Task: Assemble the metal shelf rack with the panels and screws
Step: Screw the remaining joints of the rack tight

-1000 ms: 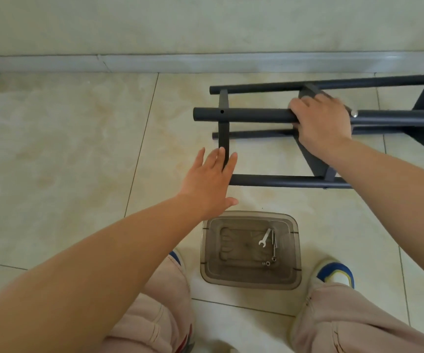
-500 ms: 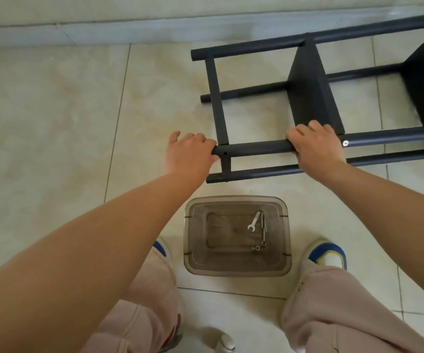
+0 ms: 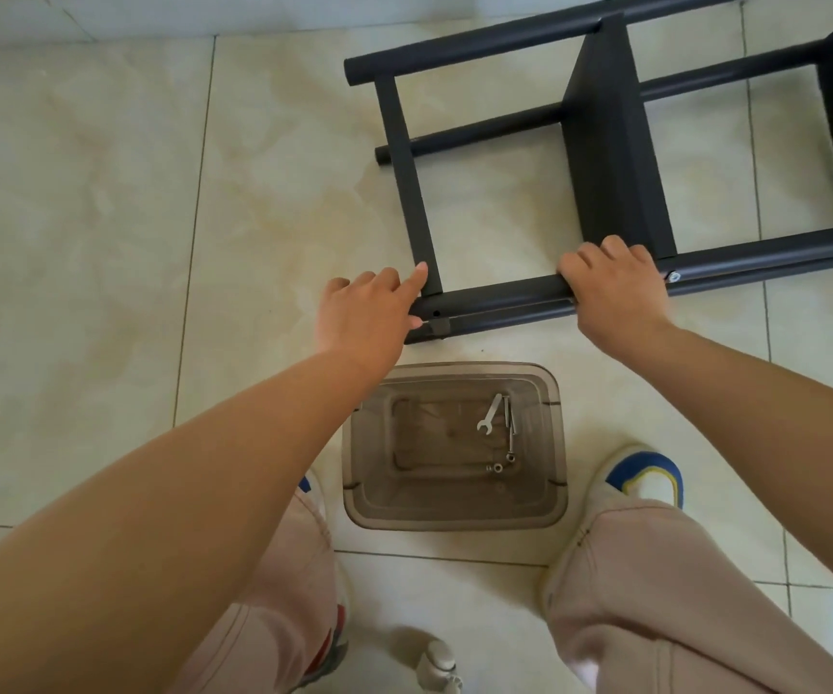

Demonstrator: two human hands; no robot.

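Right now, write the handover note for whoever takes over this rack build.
Right hand grips the rack's near tube. Left hand rests at that tube's left end, index finger extended; grip unclear.
Black rack lies on its side on the tile floor, shelf panel fitted, one screw in beside the right hand.
Tub between the feet holds a wrench and loose bolts.
Left: an empty hole at the tube's left end.

My right hand (image 3: 615, 293) grips the near tube of the black rack (image 3: 605, 142), which lies on its side in the upper right of the frame. My left hand (image 3: 367, 318) holds the tube end, index finger extended. Lower centre, a clear bin (image 3: 454, 513) contains a wrench (image 3: 489, 414) and screws (image 3: 508, 433).
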